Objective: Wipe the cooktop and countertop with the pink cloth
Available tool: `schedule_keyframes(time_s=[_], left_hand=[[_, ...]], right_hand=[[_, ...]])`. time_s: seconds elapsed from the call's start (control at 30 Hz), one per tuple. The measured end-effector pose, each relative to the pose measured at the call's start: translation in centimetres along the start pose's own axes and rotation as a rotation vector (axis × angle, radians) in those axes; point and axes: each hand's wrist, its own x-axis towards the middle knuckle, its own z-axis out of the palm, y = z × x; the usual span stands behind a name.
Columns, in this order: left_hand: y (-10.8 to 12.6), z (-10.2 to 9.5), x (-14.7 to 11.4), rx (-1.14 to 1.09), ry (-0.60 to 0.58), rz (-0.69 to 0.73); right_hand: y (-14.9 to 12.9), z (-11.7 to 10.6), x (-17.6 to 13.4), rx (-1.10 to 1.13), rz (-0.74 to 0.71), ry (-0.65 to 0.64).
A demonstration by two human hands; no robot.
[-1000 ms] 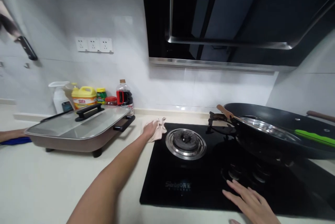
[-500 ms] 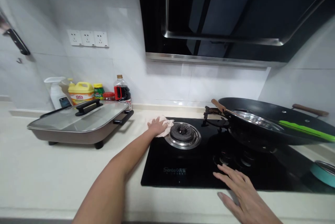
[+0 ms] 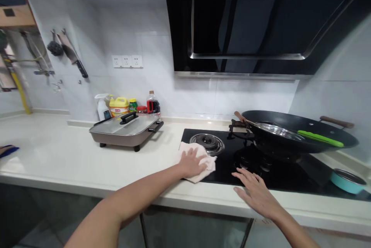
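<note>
My left hand [image 3: 192, 162] presses a pale pink cloth [image 3: 207, 163] onto the front left of the black glass gas hob [image 3: 224, 176], fingers curled over the fabric. The cloth spreads past the hob's left edge onto the counter and touches the front of the left burner [image 3: 207, 142]. My right hand [image 3: 253, 192] is open, its fingers spread and nothing in it, over the hob's front edge near the control knobs [image 3: 266, 164]. A large black wok [image 3: 292, 145] stands on the right burner, holding a metal lid or bowl [image 3: 279, 131] and a green-handled utensil [image 3: 320, 138].
A lidded electric pan [image 3: 116, 138] stands on the counter [image 3: 72, 159] to the left, with bottles and jars behind it. A turquoise pot [image 3: 348, 182] sits at the hob's right end. The range hood [image 3: 243, 66] overhangs the hob. A cleaver [image 3: 71, 53] hangs on the wall.
My left hand has moved the cloth from the hob's back left corner toward its front edge. The camera view has shifted, showing more counter and wall at left. My right hand stays open.
</note>
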Motion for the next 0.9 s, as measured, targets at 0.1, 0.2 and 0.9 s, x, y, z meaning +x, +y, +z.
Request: schedule_keyframes(time_s=[0.1, 0.2, 0.9], left_hand=[[4.1, 0.7, -0.2, -0.045, -0.053, 0.17], [6.2, 1.1, 0.3, -0.067, -0.05, 0.248], [-13.8, -2.2, 8.3, 0.001, 0.187, -0.292]], right_hand=[[0.3, 0.2, 0.3, -0.008, 0.008, -0.026], [0.8, 0.6, 0.3, -0.011, 0.007, -0.02], [3.0, 2.8, -1.1, -0.186, -0.196, 0.35]])
